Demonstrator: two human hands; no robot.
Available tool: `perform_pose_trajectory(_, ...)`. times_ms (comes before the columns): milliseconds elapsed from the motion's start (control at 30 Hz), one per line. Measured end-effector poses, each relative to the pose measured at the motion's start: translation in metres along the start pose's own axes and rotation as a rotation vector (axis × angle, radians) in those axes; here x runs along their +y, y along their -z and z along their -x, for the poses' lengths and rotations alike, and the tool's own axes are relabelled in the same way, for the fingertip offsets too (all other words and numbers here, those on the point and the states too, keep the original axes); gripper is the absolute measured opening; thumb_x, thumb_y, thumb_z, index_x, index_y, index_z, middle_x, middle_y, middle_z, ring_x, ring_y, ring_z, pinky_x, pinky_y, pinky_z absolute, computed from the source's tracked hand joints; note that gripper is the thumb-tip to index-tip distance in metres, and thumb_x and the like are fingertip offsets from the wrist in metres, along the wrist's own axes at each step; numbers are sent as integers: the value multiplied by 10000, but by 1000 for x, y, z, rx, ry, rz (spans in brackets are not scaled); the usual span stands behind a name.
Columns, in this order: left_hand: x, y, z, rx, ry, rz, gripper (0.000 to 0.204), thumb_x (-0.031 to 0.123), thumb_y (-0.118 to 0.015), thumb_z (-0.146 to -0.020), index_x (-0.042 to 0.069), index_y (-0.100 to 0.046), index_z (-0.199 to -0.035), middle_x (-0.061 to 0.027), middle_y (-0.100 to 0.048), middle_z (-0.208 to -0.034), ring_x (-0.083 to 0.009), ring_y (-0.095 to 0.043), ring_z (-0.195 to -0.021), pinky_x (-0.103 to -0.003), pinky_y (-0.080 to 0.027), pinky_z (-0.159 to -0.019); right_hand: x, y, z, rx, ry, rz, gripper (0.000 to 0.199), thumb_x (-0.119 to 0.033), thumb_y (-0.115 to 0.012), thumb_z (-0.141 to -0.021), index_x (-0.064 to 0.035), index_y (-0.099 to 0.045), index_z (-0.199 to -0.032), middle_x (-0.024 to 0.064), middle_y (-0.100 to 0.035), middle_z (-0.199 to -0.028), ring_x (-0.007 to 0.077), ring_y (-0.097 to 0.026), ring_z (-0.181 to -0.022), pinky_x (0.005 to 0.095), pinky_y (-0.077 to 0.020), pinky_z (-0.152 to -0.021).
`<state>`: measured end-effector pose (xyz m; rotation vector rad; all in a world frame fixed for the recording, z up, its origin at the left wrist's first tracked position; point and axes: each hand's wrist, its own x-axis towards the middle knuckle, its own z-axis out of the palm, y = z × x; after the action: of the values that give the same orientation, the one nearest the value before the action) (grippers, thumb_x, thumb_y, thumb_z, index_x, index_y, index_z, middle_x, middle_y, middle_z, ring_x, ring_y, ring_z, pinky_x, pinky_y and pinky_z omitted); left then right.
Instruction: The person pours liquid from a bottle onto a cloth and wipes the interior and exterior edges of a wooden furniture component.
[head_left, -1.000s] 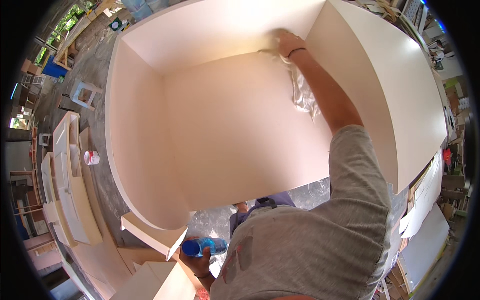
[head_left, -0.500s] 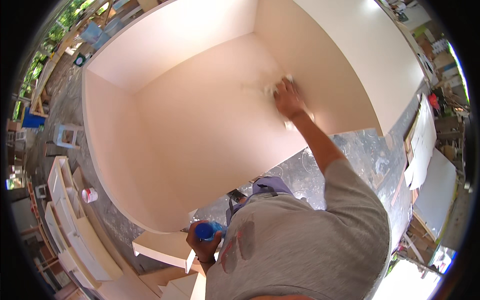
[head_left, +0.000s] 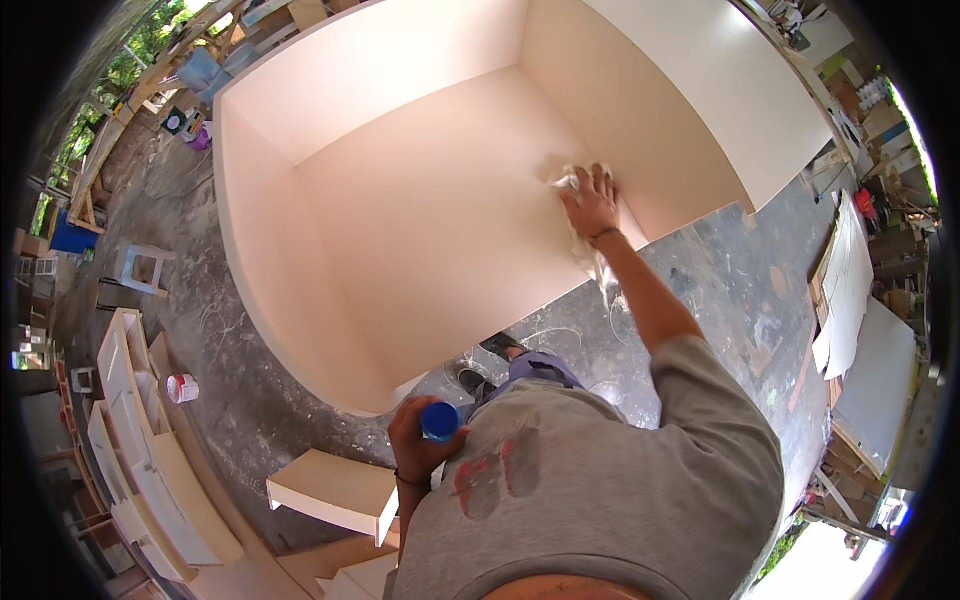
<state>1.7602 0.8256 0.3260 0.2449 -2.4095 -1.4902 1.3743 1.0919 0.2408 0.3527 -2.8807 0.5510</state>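
A large pale box-shaped cabinet [head_left: 430, 210] lies in front of me, its open inside facing up. My right hand [head_left: 594, 210] reaches into it, fingers somewhat spread over a whitish cloth [head_left: 602, 268]. The hand presses this cloth against the inner panel, close to the right side wall; part of the cloth trails down past the near edge. Held close to my body at the lower left, a bottle with a blue cap [head_left: 441, 422] is in the closed fingers of my left hand [head_left: 410, 440]. The cap faces up and most of the bottle is hidden.
A small pale drawer-like box [head_left: 330, 490] sits on the stained floor [head_left: 240, 350] at the lower left. Nearby are a paint tub [head_left: 182, 388] and cabinet frames [head_left: 170, 480]. A small stool [head_left: 145, 270] stands at left; boards [head_left: 870, 370] lean at right.
My right hand and the cloth have moved slightly right and nearer along the panel. My left hand has shifted a little right and up with the bottle. The view has shifted, showing more floor.
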Motion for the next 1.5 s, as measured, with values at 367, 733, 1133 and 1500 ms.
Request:
perform_pose_trajectory(367,3,38,47,68,93,-81,516,274,-867,-572,37,-619,-957,-116,-649,-879,-286,-642,-788,-364,-516,-710,-204,28,198,-1338,981,-624,311,-157,-563,-845,-127,-597,-1152,92,-557,-1257,294,-531,-1173,433,-417,-995)
perform_pose_trajectory(733,9,46,58,147,-24,-138,501,255,-865,-577,53,-620,-965,-114,-650,-882,-270,-664,-780,-348,-529,-683,-171,-79,45,110,421,-53,583,-370,-614,-845,-63,-477,-1323,186,-481,-1346,308,-321,-1362,470,-266,-1083)
perform_pose_trajectory(1133,10,48,42,68,-26,-103,494,329,-860,-589,25,-635,-908,-165,-636,-1068,-294,-655,-923,-371,-519,-785,-211,57,183,-818,656,-932,128,-55,-666,-775,-56,-660,-903,94,-655,-1000,283,-570,-1048,374,-459,-905)
perform_pose_trajectory(1500,36,23,-18,-156,-175,-30,561,350,-841,-633,-14,-646,-1012,-159,-630,-1100,-287,-658,-952,-368,-523,-808,-196,110,182,-631,546,-741,196,-83,-645,-825,-50,-617,-1016,108,-662,-1008,243,-612,-1039,363,-485,-870)
